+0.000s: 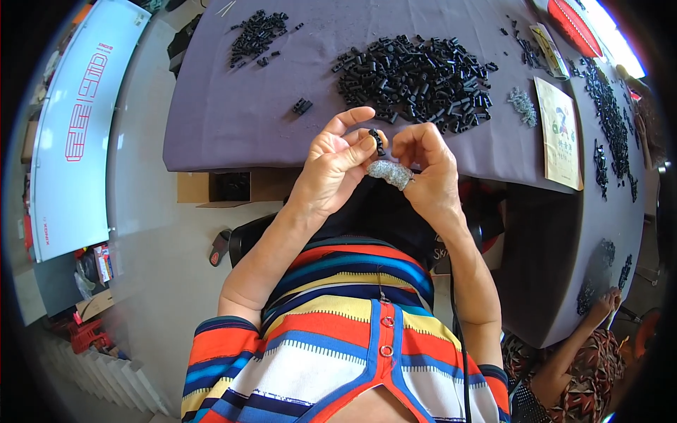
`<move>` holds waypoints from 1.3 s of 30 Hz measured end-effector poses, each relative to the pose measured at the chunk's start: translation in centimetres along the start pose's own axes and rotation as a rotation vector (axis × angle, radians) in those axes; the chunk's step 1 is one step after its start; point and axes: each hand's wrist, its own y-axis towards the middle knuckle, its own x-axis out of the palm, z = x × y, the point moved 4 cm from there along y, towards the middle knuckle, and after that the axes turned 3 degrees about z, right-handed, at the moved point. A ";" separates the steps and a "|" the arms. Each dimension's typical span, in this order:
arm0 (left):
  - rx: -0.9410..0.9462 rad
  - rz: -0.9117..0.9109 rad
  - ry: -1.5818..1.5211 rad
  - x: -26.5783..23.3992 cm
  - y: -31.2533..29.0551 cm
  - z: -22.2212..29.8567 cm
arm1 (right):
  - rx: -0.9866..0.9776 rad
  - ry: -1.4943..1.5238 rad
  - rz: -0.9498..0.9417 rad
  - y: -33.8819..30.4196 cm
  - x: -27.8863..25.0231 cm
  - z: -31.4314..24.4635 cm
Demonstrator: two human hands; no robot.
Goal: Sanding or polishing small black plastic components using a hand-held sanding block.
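Observation:
At the table's near edge, my left hand pinches a small black plastic part between thumb and fingers. Close on its right is my right hand, with curled fingers near that part. A clump of small clear, glittery pieces sits against the right thumb, seemingly held in that hand. Whatever the right fingertips pinch is too small to make out. Just beyond my hands lies a large heap of short black tubular parts. A few black parts lie together to the left of the heap.
A smaller black pile lies far left on the grey tablecloth. To the right are small clear pieces, a tan paper packet and more black parts. Another person's hands work at the right. A cardboard box stands under the table.

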 end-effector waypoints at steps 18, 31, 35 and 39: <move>-0.246 -0.102 -0.022 -0.2 -0.2 -1.1 | -0.310 -0.156 -0.124 0.6 -0.1 -1.2; -0.251 -0.097 -0.072 -0.1 -0.1 -1.4 | -0.271 -0.163 -0.101 0.5 -0.3 -0.5; -0.160 0.001 0.082 -1.0 -0.2 -0.5 | -0.303 -0.173 -0.111 0.5 0.2 -0.7; 0.253 0.205 0.863 -2.5 -0.2 3.1 | -0.239 -0.271 -0.103 0.5 -0.4 -0.9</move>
